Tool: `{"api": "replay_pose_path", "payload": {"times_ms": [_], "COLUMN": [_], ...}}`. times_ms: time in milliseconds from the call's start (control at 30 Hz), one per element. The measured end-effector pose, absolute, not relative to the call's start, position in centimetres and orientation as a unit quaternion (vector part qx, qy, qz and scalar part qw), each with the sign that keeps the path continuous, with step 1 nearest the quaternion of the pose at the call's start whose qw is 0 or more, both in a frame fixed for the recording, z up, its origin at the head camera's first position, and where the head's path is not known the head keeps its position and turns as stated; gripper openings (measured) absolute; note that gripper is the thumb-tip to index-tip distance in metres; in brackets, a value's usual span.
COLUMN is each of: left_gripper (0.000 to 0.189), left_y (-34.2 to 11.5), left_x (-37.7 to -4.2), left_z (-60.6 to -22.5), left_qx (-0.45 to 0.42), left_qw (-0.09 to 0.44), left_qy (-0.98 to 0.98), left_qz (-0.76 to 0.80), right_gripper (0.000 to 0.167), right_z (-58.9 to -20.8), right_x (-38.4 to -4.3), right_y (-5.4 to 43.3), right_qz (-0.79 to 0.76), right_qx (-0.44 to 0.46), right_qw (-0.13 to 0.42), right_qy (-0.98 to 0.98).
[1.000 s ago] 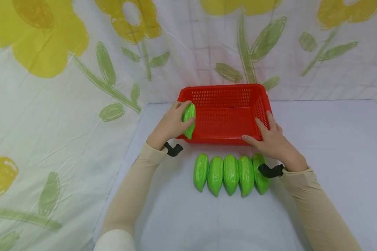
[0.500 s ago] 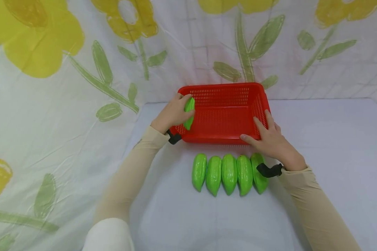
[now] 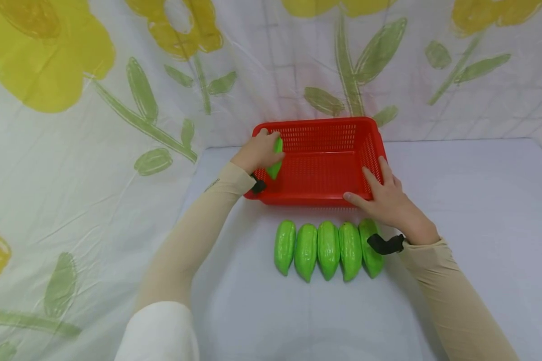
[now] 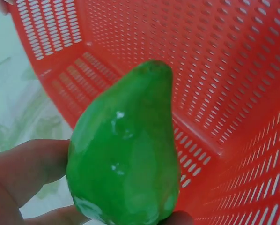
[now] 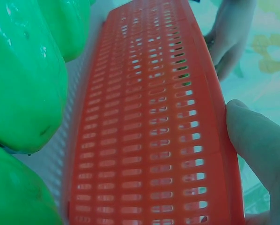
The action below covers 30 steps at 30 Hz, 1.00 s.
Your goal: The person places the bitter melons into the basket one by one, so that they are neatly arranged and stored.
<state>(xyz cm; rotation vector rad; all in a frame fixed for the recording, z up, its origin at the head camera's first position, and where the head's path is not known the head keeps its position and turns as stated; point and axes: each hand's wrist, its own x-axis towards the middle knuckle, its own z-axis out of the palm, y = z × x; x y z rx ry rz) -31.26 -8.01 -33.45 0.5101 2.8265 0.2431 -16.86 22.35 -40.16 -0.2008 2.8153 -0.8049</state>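
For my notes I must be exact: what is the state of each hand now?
Left hand: holding a green fruit.
Right hand: open, touching the red basket.

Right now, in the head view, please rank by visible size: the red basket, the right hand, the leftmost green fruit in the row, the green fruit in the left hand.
1. Red basket
2. Right hand
3. Leftmost row fruit
4. Held fruit: visible part smallest; the left hand covers some, so full size unsure.
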Motion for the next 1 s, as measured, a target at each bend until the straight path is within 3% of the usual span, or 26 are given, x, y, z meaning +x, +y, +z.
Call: {"api": "replay_pose_path", "payload": {"times_ms": [467,1000], "left_gripper": [0.071,0.050], "left_y": [-6.7,-5.9], "left_x": [-33.9,-33.8], "left_z": [-35.0,-38.4], "left_qx": [0.134,0.131], "left_qw": [0.189,0.153], "left_qy": [0.972,0.979], "left_qz": [0.022,-0.023], "right_gripper": [0.105,0.104], "right_z": [-39.9,-40.2], "right_x": [-17.0,-16.6], "right_y": [22.4,22.4], "right_qz": [-0.266,-0.269], "right_qx": [-0.064,-0.065], "right_qw": [0.115,0.105], "right_qy": [0.955,0.955]}}
